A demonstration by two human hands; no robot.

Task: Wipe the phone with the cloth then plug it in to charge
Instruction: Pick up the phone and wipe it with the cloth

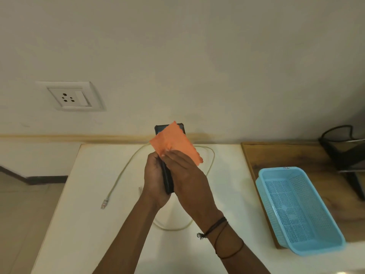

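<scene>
My left hand (154,180) grips the phone (167,180), fingers wrapped round its back and edge. It is held upright above the middle of the table (88,224), clear of the surface. The phone is a black slab seen nearly edge-on. Only its dark side edge and its top corners, with a strip of lit bluish screen, are visible. My right hand (187,178) is flat with straight fingers and presses the cloth (175,145) against the screen face without gripping it. The cloth is orange, roughly square and slightly crumpled, and its corners stick out past the phone's top and right side. The cable (122,175) is off-white and lies in a loop on the table beneath both hands. One connector end rests free on the table's left part. Count: one phone, one cloth, one cable, two hands. A single blue perforated basket (296,210) sits at the table's right edge. One wall socket (72,96) is mounted above the table's far left corner.
</scene>
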